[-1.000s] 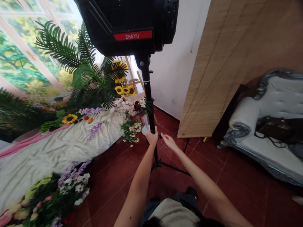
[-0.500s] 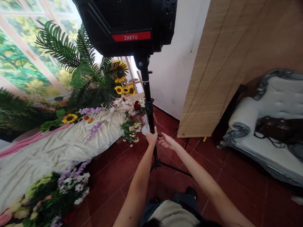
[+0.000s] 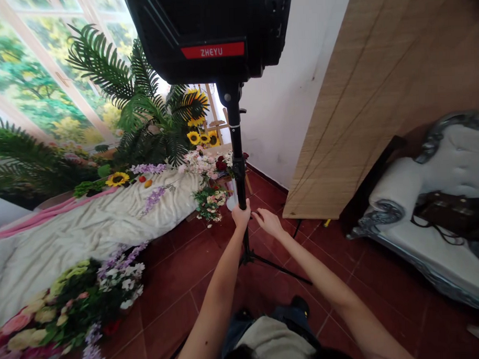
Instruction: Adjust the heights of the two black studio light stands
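Note:
A black light stand [image 3: 237, 143] rises in front of me, bearing a large black studio light [image 3: 202, 23] with a red ZHEYU label. My left hand [image 3: 241, 215] is wrapped round its pole, fairly low down. Just to the right, my right hand [image 3: 267, 220] has its fingers bent together at the pole's side, by a small dark knob that the fingers mostly hide. Below both hands, the stand's legs [image 3: 266, 265] spread over the floor.
On the left, a cream blanket [image 3: 103, 221] lies among flowers and palm leaves. A flower bunch [image 3: 43, 317] is near its front. A bamboo blind [image 3: 320, 129] hangs to the right, beside a white sofa [image 3: 445, 230] with a brown bag [image 3: 448, 214]. Red tiles cover the floor.
The view has shifted slightly, so the light and stand appear a little further right. My right hand's fingers have turned and drawn together beside the pole. My left hand keeps its hold.

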### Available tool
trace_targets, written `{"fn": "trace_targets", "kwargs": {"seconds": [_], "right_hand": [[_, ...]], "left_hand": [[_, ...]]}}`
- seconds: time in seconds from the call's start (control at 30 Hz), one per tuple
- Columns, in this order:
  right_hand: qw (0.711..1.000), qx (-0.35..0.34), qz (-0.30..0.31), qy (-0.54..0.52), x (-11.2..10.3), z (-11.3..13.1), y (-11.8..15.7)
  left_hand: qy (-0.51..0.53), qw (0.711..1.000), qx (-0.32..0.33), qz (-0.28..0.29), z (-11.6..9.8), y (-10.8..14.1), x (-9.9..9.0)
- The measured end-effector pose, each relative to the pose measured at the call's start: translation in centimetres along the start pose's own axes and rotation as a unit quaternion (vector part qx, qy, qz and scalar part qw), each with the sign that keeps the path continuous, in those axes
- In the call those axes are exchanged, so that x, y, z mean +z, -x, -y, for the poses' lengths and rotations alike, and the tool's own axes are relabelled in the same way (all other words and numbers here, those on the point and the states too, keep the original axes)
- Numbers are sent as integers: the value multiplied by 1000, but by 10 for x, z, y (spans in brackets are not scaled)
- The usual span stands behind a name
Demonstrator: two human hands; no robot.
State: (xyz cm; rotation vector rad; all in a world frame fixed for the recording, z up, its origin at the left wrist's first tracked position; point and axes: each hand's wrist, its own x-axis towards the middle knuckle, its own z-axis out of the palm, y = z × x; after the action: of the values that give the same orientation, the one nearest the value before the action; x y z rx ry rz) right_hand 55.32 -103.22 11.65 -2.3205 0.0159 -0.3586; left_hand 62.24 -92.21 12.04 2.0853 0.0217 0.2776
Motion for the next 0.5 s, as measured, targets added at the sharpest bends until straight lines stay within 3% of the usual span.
{"fn": "trace_targets", "kwargs": {"seconds": [0.2, 0.5], "right_hand": [[986, 47, -34, -159, 22, -4, -4], [984, 47, -69, -157, 38, -8, -2]], "left_hand": [[20, 1000, -14, 19, 0, 0, 0], [49, 999, 0, 24, 8, -5, 3]]}}
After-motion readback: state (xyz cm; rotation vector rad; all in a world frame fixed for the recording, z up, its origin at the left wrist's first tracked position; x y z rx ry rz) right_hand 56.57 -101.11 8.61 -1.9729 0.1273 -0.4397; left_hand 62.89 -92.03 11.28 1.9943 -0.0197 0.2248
